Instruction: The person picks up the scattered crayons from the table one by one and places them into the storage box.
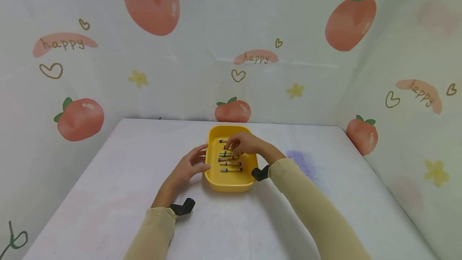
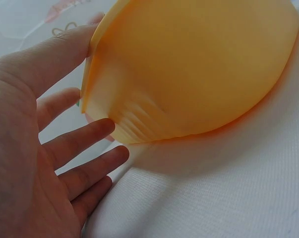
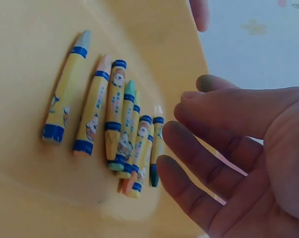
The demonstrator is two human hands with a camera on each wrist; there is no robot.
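Note:
A yellow tray (image 1: 234, 179) holds several short crayons in yellow-and-blue wrappers, lying crosswise in a column. My left hand (image 1: 188, 166) is at the tray's left side, its thumb and fingers spread and touching the rim and wall. In the left wrist view, the fingers of that left hand (image 2: 50, 148) reach along the tray's outer wall. Over the far crayons is my right hand (image 1: 249, 143), fingers bent loosely. The right wrist view shows no crayon between its darkly smudged fingertips (image 3: 170, 168). There, a grey-tipped crayon (image 3: 67, 94) and a peach-tipped crayon (image 3: 93, 111) lie apart from a closer cluster.
The tray stands on a white-covered table (image 1: 119, 196). A blue-purple smudge (image 1: 301, 161) marks the cover right of the tray. Behind and at the sides hangs a white curtain (image 1: 202, 19) printed with red fruit, hearts and flowers. Each wrist wears a black band.

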